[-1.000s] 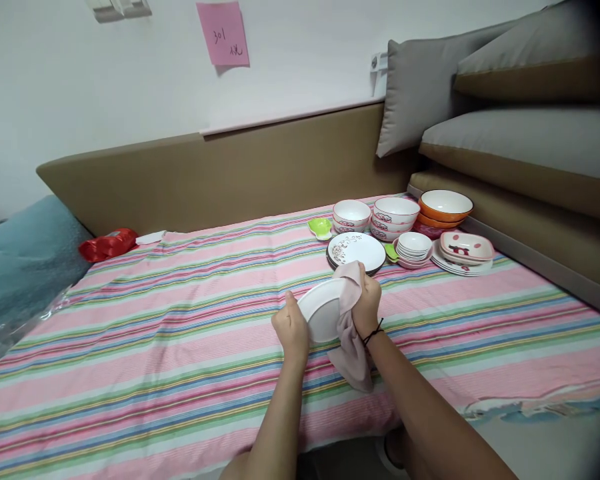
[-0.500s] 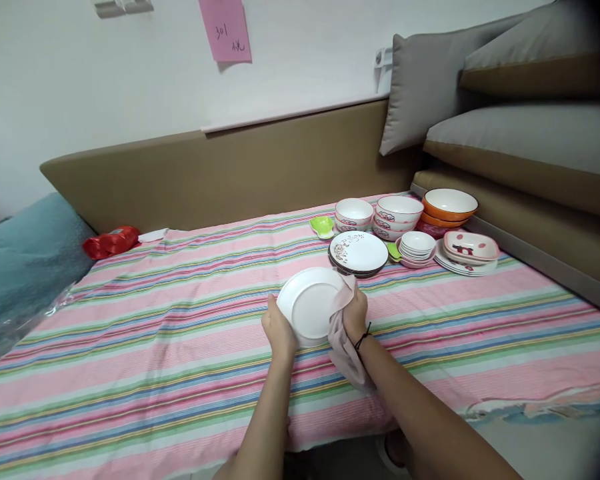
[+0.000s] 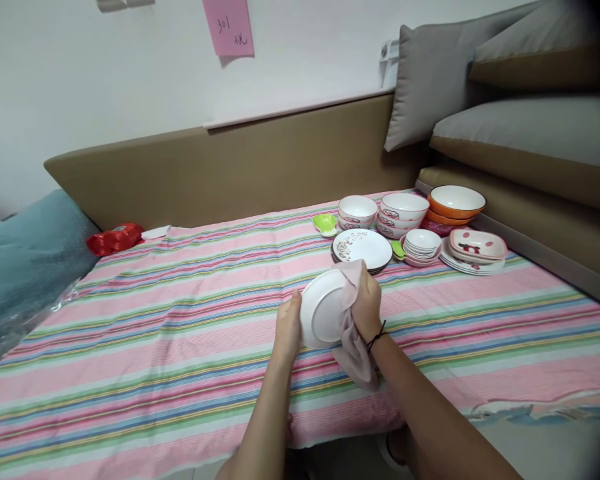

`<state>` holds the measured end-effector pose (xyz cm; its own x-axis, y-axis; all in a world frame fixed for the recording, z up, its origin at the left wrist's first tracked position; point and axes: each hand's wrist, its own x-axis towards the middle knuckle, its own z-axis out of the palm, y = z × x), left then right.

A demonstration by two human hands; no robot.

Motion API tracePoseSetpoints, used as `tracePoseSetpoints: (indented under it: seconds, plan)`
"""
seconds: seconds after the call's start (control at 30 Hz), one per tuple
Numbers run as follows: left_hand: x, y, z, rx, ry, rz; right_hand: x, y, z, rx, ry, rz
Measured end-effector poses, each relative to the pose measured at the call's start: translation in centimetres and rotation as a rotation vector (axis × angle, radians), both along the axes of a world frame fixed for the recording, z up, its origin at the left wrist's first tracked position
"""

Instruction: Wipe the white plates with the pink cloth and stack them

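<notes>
My left hand (image 3: 287,327) grips the left rim of a plain white plate (image 3: 321,309), held tilted above the striped cloth. My right hand (image 3: 367,307) is closed on a pale pink cloth (image 3: 353,333) pressed against the plate's right side; the cloth's tail hangs down below my wrist. A black band circles my right wrist. Just behind the plate lies a patterned white plate (image 3: 363,247) on a short stack.
At the back right stand pink-patterned bowls (image 3: 380,211), orange bowls (image 3: 455,202), small white dishes (image 3: 423,245), flat plates (image 3: 476,252) and green spoons (image 3: 324,225). A red bag (image 3: 114,238) lies at the far left. Grey cushions (image 3: 505,100) rise on the right. The striped cloth (image 3: 180,320) covers the surface.
The plate has turned from facing me almost flat to a steeper tilt and sits slightly right. My right hand with the cloth has slid up along its right rim.
</notes>
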<state>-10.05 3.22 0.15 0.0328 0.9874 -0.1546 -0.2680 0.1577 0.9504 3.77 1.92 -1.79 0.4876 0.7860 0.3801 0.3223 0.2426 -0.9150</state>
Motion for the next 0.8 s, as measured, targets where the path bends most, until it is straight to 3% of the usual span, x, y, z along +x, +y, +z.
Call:
tracePoseSetpoints:
  seconds: [0.1, 0.2, 0.27, 0.33, 0.47, 0.53, 0.6, 0.7, 0.73, 0.8]
  plan:
    - [0.5, 0.1, -0.5, -0.012, -0.032, 0.039, -0.7, 2.5, 0.9, 0.082, -0.195, -0.003]
    - [0.8, 0.3, -1.0, -0.038, -0.074, 0.126, -2.1, 2.6, 1.2, 0.210, -0.647, 0.227]
    - [1.0, 0.4, -1.2, -0.055, -0.108, 0.209, -2.6, 2.1, 1.2, 0.247, -0.827, 0.388]
    - [1.1, 0.2, -1.2, -0.079, -0.125, 0.244, -2.5, 1.9, 1.1, 0.217, -0.821, 0.371]
    - [1.4, -0.1, -0.9, -0.123, -0.127, 0.213, -1.2, 2.9, 0.1, 0.064, -0.456, 0.037]
    - [1.5, 0.0, -0.8, -0.133, -0.129, 0.213, -1.0, 3.0, -0.3, 0.037, -0.413, -0.010]
    - [1.6, 0.1, -0.8, -0.135, -0.156, 0.226, -1.3, 2.5, -0.2, 0.080, -0.551, 0.123]
    - [1.6, 0.5, -0.8, -0.123, -0.354, 0.246, -2.2, 1.5, 0.7, 0.187, -0.783, 0.451]
    - [1.6, 0.6, -0.8, -0.119, -0.420, 0.248, -2.3, 1.3, 1.0, 0.204, -0.814, 0.509]
    - [1.7, 0.6, -0.7, -0.119, -0.491, 0.242, -2.3, 1.3, 1.2, 0.187, -0.797, 0.483]
